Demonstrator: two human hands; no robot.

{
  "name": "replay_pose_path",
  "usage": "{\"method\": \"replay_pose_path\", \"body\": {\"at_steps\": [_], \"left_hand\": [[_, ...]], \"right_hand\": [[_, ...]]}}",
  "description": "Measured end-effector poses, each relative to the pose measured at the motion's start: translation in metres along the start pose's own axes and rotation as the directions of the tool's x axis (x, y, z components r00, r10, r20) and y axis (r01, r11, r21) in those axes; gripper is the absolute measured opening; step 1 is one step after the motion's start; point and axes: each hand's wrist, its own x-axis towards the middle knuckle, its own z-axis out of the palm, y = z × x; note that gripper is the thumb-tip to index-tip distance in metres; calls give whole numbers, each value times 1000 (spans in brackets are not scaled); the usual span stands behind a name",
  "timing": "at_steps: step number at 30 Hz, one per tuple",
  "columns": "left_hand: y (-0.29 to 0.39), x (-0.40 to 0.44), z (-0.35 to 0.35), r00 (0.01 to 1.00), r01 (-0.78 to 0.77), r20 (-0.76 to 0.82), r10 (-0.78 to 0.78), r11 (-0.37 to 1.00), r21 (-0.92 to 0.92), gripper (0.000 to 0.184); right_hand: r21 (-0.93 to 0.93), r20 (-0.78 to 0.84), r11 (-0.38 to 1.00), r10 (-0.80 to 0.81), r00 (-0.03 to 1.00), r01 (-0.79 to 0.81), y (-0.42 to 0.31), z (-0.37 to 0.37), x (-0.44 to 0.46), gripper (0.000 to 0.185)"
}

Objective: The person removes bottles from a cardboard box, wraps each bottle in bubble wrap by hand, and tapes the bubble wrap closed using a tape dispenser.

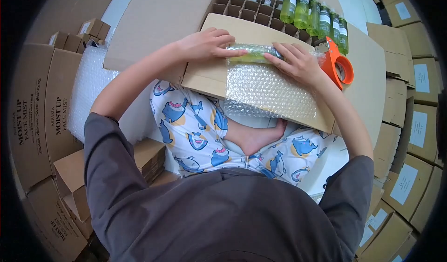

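Note:
A bottle of green liquid [253, 57] lies sideways along the far edge of a bubble wrap sheet [272, 87], with wrap over part of it. My left hand [207, 45] grips its left end, a finger stretched along the bottle. On the right end, my right hand [298, 62] holds bottle and wrap, with thumb and fingers bent over them. The sheet spreads toward me over a cardboard flap [205, 78] and hangs past its near edge. An orange tape dispenser [336, 64] with a roll of tape rests just right of my right hand.
Beyond my hands is an open carton with cardboard dividers [249, 14] holding several bottles. Several green bottles [314, 17] lie across its right side. A bubble wrap roll [91, 87] stands at left. Stacked cartons [35, 108] and labelled boxes [421, 122] line both sides.

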Motion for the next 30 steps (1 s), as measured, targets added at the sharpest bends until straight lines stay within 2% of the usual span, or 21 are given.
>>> {"method": "replay_pose_path", "body": {"at_steps": [6,7,9,10,13,14,17,21,22,24,26,29,30], "left_hand": [[9,7,-20,998,39,-45,-40,998,-41,61],[13,13,-16,990,125,-30,-139,953,-274,58],[20,22,-7,949,271,66,-310,686,-675,55],[23,25,-8,949,270,65,-310,686,-676,55],[31,36,-11,886,386,141,-442,532,-754,49],[32,38,-7,886,385,140,-442,532,-755,49],[38,38,5,908,325,-57,-414,786,-527,47],[51,36,11,885,368,-126,-448,840,-399,53],[55,35,12,884,370,-126,-450,839,-399,53],[65,35,16,870,380,-194,-452,868,-320,53],[77,36,15,866,383,-223,-448,880,-282,54],[96,43,4,807,527,-358,-469,847,76,48],[109,45,5,807,528,-357,-471,845,79,48]], "right_hand": [[-6,37,1000,-11,999,12,-1,-5,1,52],[3,45,1000,-1,999,1,-1,-6,1,52],[12,51,1000,8,999,-8,-3,-8,3,52],[30,72,999,24,997,-26,-4,-10,3,53],[63,124,996,56,991,-64,-6,-17,0,55],[36,131,998,49,990,-55,-6,-18,-1,57],[-14,142,999,38,989,-36,-7,-26,0,60],[87,164,994,56,985,-71,-10,-37,1,63],[213,181,957,162,970,-200,-9,-36,1,61],[438,257,786,355,899,-436,-7,-33,-1,59],[445,232,797,337,912,-408,-5,-25,-3,57],[452,169,825,295,940,-340,-3,-21,-3,53],[448,180,829,283,942,-335,-3,-21,-2,51]]}}
